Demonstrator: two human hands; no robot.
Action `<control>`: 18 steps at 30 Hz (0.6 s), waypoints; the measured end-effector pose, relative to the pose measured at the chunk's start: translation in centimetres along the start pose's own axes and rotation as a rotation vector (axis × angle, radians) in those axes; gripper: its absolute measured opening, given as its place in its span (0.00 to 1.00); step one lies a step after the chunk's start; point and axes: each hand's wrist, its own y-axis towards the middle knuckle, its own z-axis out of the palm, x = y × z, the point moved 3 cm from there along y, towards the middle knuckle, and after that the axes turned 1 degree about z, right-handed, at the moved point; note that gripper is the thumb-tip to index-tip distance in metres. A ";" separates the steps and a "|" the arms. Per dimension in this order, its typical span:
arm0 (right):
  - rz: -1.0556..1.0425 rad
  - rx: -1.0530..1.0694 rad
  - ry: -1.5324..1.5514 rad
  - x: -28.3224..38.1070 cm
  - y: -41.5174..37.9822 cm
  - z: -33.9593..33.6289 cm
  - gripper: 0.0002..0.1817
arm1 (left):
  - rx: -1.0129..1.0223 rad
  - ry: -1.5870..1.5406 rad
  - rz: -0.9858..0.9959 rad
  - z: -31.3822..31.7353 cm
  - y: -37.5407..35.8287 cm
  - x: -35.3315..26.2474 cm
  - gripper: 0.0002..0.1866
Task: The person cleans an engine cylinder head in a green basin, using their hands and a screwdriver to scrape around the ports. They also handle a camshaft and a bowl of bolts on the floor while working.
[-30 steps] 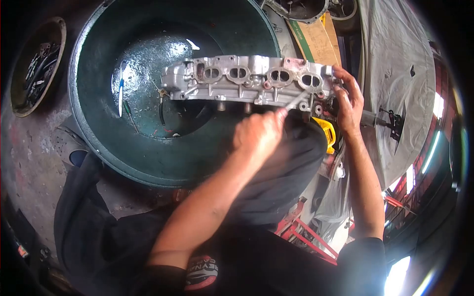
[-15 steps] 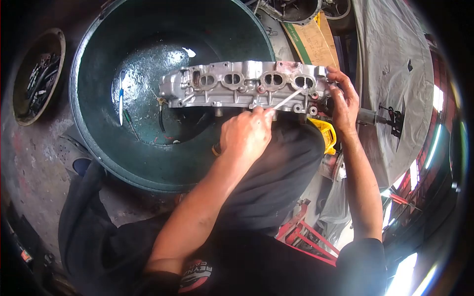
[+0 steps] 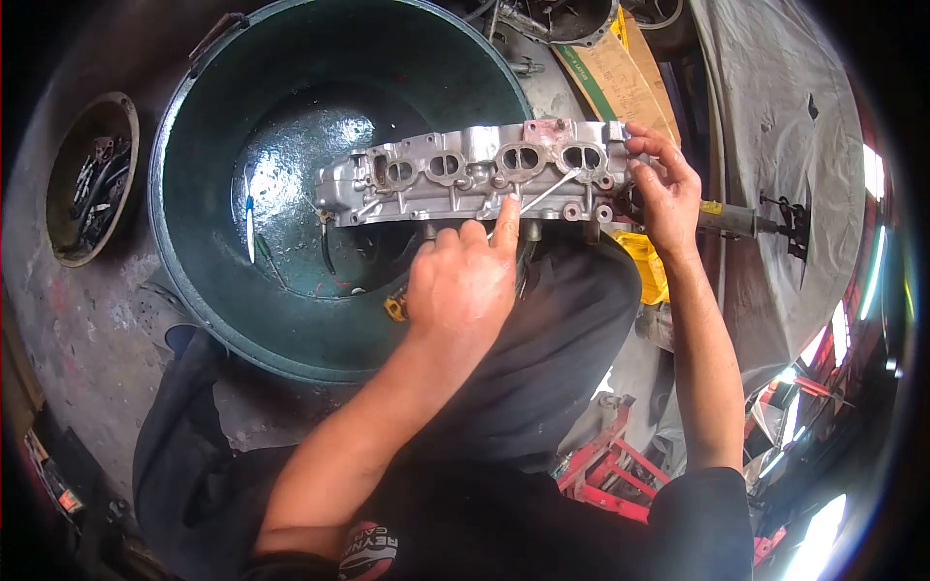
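Note:
A grey metal cylinder head [image 3: 455,198] with oval ports faces up, extending over a large dark green basin. My left hand [image 3: 463,281] is closed round a long-shafted screwdriver [image 3: 550,190], its index finger stretched along the shaft. The screwdriver's tip rests at the rim of the rightmost port, and a bit of yellow and black handle shows behind my palm. At the head's right end, my right hand [image 3: 668,198] grips the casting with bent fingers; its thumb is partly hidden.
The green basin [image 3: 189,261] contains a blue-and-white pen-like tool [image 3: 249,229] and pliers [image 3: 326,242]. A round pan [image 3: 66,242] of small parts stands left. Cardboard [image 3: 620,82] lies behind, a grey cover [image 3: 775,97] hangs right, and a red metal frame [image 3: 615,474] stands lower right.
My left hand has shifted slightly left and down, and its index finger now extends along the screwdriver. The tip has moved a little left at the rightmost port. My right hand keeps its grip.

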 end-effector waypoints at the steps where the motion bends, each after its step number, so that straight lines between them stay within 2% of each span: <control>1: 0.013 -0.011 0.018 0.0 0.0 -0.1 0.10 | 0.017 0.032 0.032 -0.2 0.2 0.1 0.32; 3: 0.030 -0.056 0.058 -0.2 -0.3 0.0 0.11 | 0.055 0.061 0.142 0.0 0.5 0.7 0.34; 9: 0.033 -0.146 -0.027 -0.4 -0.3 0.3 0.11 | 0.415 0.265 0.374 0.0 1.7 1.7 0.37; 10: 0.031 -0.158 -0.025 -0.3 -0.2 0.3 0.11 | 0.421 0.209 0.387 -0.5 2.1 2.5 0.37; 12: 0.024 -0.169 -0.043 -0.2 -0.3 0.2 0.11 | 0.241 -0.012 0.362 -0.8 2.5 4.8 0.36; 15: 0.039 -0.173 -0.048 0.0 -0.1 0.3 0.10 | 0.118 -0.197 0.348 -0.3 3.1 5.6 0.33; 18: 0.076 -0.164 -0.017 -0.1 -0.2 0.4 0.10 | 0.151 -0.273 0.272 0.8 4.5 5.2 0.30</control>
